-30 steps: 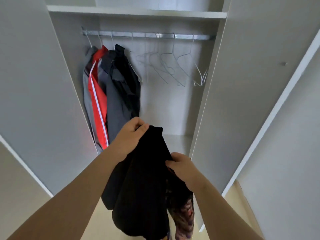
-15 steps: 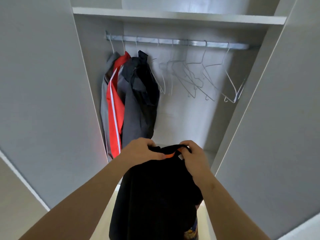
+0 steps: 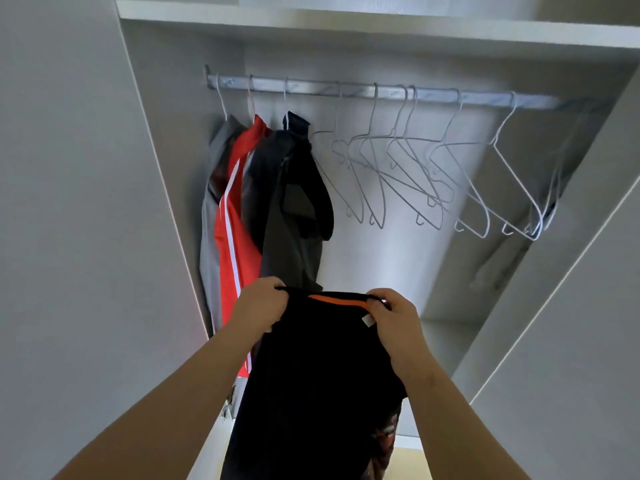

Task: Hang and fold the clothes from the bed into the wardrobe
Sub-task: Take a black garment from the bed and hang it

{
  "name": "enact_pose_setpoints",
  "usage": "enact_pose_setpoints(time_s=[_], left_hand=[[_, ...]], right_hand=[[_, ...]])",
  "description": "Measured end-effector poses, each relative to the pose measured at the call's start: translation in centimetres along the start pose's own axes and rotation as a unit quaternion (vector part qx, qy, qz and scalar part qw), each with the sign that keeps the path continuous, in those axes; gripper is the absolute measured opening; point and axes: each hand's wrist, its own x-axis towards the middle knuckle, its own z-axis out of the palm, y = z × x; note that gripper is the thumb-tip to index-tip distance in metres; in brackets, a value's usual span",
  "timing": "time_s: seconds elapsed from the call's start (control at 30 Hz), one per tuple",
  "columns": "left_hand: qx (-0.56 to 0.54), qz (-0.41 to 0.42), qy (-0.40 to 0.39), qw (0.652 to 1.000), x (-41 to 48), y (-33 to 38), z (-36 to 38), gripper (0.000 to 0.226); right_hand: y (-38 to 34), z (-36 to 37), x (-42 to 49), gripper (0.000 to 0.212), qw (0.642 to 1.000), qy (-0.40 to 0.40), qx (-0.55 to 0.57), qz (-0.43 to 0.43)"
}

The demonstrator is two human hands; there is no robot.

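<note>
One open wardrobe (image 3: 346,26) fills the view, and its rail (image 3: 433,95) suggests the job is partly done. Three garments (image 3: 277,209), grey, red and dark, already hang bunched at the left end, and several bare wire hangers (image 3: 415,174) hang to their right. A black garment (image 3: 318,375) is held up before the opening, below the rail and not yet on a hanger. Both hands grip its top edge with curled fingers, the left hand (image 3: 259,306) and right hand (image 3: 394,317) at either corner, with an orange band (image 3: 337,301) stretched between them. A small white tag (image 3: 367,321) sits just beside the right hand. The bed is out of view, so what remains there cannot be told.
</note>
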Motion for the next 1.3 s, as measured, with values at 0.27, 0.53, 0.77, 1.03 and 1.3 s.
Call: enact_pose_setpoints(time_s=[0.27, 0.53, 0.77, 1.03, 1.3], left_hand=[[-0.372, -0.192, -0.120, 0.900, 4.1, 1.4, -0.2, 0.012], [-0.433, -0.099, -0.022, 0.896, 10.1, 6.5, -1.0, 0.013], [-0.463, -0.049, 0.057, 0.883, 13.4, 11.3, -1.8, 0.009], [-0.529, -0.127, 0.090, 0.834, 14.9, 12.5, -2.2, 0.021], [-0.538, -0.155, 0.089, 0.824, 15.9, 12.6, -2.4, 0.021]], right_hand=[[0.4, 1.6, 5.4, 0.022, 0.999, -0.021, -0.015, 0.038], [-3.9, 2.3, 13.9, 0.019, 0.996, -0.039, -0.024, -0.074], [-6.2, 2.3, 21.1, 0.025, 0.981, 0.016, -0.041, -0.189], [-5.4, 3.6, 26.0, 0.059, 0.987, -0.058, -0.022, -0.150], [-5.8, 4.2, 28.4, 0.019, 0.993, -0.082, 0.055, -0.061]])
